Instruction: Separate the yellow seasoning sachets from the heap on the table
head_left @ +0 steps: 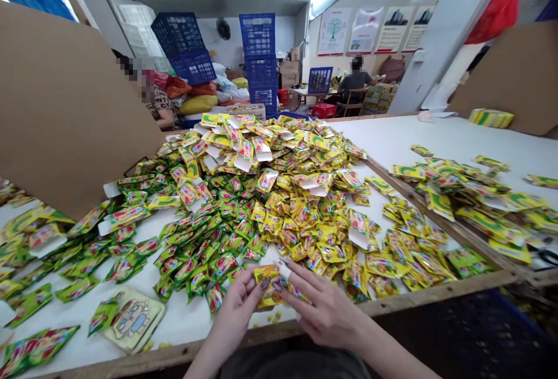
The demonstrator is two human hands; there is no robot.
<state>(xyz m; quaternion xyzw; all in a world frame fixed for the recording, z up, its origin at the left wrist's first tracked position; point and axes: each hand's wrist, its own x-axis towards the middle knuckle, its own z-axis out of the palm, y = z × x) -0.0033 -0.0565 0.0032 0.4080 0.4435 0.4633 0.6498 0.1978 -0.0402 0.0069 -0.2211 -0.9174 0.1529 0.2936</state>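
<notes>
Just above the table's front edge, a small yellow candy packet (pixel 264 293) is held between my two hands. My left hand (pixel 238 308) pinches its left side, thumb in front. The fingers of my right hand (pixel 321 304) close on its right side, and one finger wears a white cover or tape. Beyond my hands lie a heap of green packets (pixel 192 263) with a red fruit picture and a heap of yellow packets (pixel 300 216). Flat yellow-green card boxes (pixel 244 149), several with open white flaps, are piled on top at the back.
A wooden rim (pixel 418 302) edges the white table (pixel 370 126). More boxes (pixel 488 204) lie beyond a divider on the right. A cartoon-printed case (pixel 133 319) sits front left, beside a large cardboard sheet (pixel 65 106). Two people and blue crates (pixel 261 71) are behind.
</notes>
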